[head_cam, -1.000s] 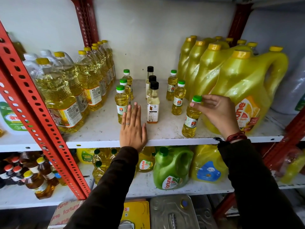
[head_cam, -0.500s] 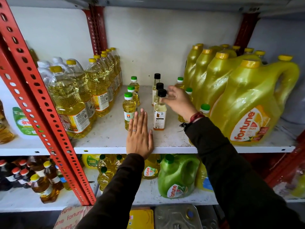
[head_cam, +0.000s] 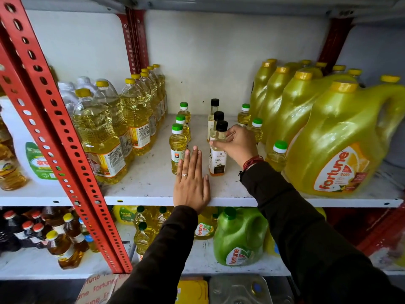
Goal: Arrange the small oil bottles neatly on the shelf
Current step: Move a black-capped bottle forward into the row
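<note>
Small oil bottles are found upright on the white shelf (head_cam: 153, 185), grouped around one landmark, the front black-capped bottle (head_cam: 217, 156). That bottle is gripped at its shoulder, just below the cap, by the fingers of the right hand (head_cam: 237, 144), thumb on the near side. Two more black-capped bottles (head_cam: 213, 113) are lined up directly behind it. To its left, a file of three green-capped bottles (head_cam: 178, 145) is noted. To its right, three further green-capped bottles (head_cam: 277, 154) are set beside the large yellow jugs (head_cam: 341, 141). The left hand (head_cam: 191, 183) is laid flat and open, palm down, on the shelf edge just left of the landmark, its fingertips against the nearest green-capped bottle.
</note>
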Tool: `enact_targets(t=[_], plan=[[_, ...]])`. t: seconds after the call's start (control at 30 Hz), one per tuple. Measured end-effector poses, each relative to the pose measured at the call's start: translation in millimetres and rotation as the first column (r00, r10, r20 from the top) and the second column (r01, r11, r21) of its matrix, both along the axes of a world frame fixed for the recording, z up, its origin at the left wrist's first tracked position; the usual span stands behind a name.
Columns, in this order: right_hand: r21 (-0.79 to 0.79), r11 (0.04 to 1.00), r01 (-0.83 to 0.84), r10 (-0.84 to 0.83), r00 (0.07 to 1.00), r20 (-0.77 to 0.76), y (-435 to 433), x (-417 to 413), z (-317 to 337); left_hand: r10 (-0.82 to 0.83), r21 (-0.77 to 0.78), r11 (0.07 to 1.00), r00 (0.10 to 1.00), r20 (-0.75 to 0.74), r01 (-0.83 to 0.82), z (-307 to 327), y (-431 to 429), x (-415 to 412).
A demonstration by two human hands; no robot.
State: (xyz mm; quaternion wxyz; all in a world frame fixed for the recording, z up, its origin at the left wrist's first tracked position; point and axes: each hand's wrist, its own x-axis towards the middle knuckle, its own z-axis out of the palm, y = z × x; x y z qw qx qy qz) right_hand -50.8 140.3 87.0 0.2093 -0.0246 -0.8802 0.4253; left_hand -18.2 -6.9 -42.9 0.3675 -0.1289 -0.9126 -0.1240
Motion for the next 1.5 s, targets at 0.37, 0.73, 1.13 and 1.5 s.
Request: enact_targets(t=[0.37,0.73,1.13,1.5], plan=[[-0.054,0.993,-0.105,0.101,0.992,-0.081,5,8,-6,0.009,0.001,1.0,1.0,0.015,-0.009,-2,2,1],[0.055,0.994,-0.096,0.1,0.993,-0.063,10,52,-6,-0.003,0.02,1.0,0.999,0.034,0.003,-4,6,6],[0.112,0.99,-0.08,0.09,0.993,-0.082,5,90,3,0.013,0.028,1.0,1.0,0.027,-0.014,1,3,2],[0.089,0.996,-0.018,0.022,0.999,-0.047,5,86,-6,0.006,0.023,1.0,1.0,0.031,-0.007,-1,3,1]])
